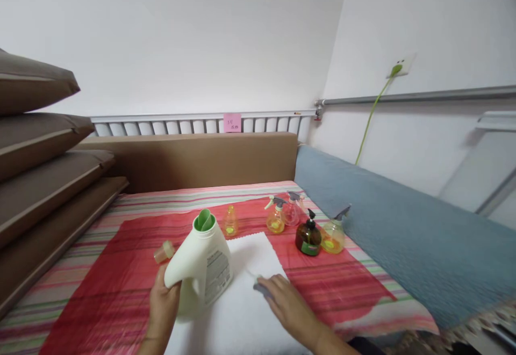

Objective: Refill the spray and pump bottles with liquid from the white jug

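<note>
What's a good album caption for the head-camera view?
Left hand grips a pale jug, right hand a small grey piece, near spray bottles.

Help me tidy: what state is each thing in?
Jug: uncapped, in left hand
Cap: lying loose
Small yellow bottle: sprayer off
Left spray bottle: sprayer fitted
Rear spray bottle: sprayer fitted
Right spray bottle: sprayer fitted
Brown bottle: pump fitted
Gray sprayer: in right hand
White sheet: flat
Plug: inserted

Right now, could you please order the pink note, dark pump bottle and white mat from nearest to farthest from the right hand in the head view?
From the right hand:
1. White mat, directly beneath it.
2. Dark pump bottle, ahead and slightly right.
3. Pink note, far back on the radiator.
</note>
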### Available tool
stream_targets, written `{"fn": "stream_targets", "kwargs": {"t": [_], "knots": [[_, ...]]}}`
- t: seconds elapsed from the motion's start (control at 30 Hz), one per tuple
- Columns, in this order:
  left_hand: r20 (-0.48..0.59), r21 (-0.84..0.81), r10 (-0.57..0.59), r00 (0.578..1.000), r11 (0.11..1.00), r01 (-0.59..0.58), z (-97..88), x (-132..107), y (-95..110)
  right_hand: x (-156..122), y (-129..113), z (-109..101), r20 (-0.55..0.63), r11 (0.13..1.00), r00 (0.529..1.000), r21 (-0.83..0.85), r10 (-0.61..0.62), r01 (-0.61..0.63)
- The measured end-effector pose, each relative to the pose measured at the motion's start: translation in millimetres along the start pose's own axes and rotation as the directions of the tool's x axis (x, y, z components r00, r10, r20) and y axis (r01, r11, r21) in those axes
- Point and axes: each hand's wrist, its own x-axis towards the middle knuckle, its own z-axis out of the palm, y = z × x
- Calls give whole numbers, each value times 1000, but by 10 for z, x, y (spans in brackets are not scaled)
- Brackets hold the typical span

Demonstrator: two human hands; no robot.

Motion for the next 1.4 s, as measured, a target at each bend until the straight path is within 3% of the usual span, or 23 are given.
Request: {"fn": "stream_targets", "kwargs": {"t": [0.1,0.23,0.37,0.5,0.67,0.97,1.17,1.4], "knots": [[13,-33,17,1000,999,-16,12,1,-44,251,-166,-441,-138,999,990,40,39,-34],[5,-13,11,1000,1000,-11,34,-3,-91,846,-600,-983,-296,999,954,4,43,-43],[9,-13,15,1000,1000,-15,25,-3,-126,1523,-935,-1194,-285,992,956,-86,62,-90],[4,-38,35,999,999,-35,13,-7,-103,2027,-985,-1134,-226,965,958,-151,178,-215],[26,-47,55,998,997,-53,21,-21,-155,2358,-911,-1038,-155,909,944,-261,292,-324],[23,-40,70,997,997,-69,29,-32,-282,2627,-794,-911,-89,810,912,-431,401,-398],[74,-1,73,995,997,-73,-6,-43,-366,2788,-731,-580,-52,747,879,-504,475,-433],[61,-31,90,994,996,-89,-18,-43,-385,2864,-514,-200,13,696,834,-558,552,-452]]}}
